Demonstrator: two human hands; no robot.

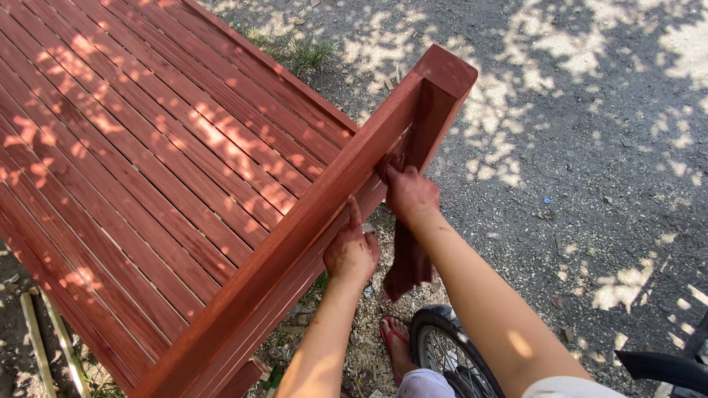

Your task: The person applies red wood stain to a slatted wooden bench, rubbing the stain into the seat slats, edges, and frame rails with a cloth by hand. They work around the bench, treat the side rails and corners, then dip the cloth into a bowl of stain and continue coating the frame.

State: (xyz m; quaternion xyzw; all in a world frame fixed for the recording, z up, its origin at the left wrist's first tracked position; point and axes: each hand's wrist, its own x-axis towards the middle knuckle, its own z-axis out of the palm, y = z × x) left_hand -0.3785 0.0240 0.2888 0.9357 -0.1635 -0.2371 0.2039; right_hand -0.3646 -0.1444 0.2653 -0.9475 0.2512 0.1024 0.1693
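A red-brown wooden rail [317, 214] runs diagonally along the edge of a slatted wooden platform [147, 162] and ends at a square post [442, 96]. My left hand [351, 253] rests against the side of the rail, fingers pressed on the wood, holding nothing. My right hand [410, 193] presses a stained dark red cloth [407, 262] against the rail just below the post. The cloth's loose end hangs down under that hand. Both hands are smeared with reddish stain.
Gravel ground [590, 147] with dappled shade lies to the right. A wheel with spokes [450, 354] and my foot in a red sandal [397, 346] are below the rail. A dark curved part [660, 365] sits at lower right. Grass [310, 51] grows near the platform's far edge.
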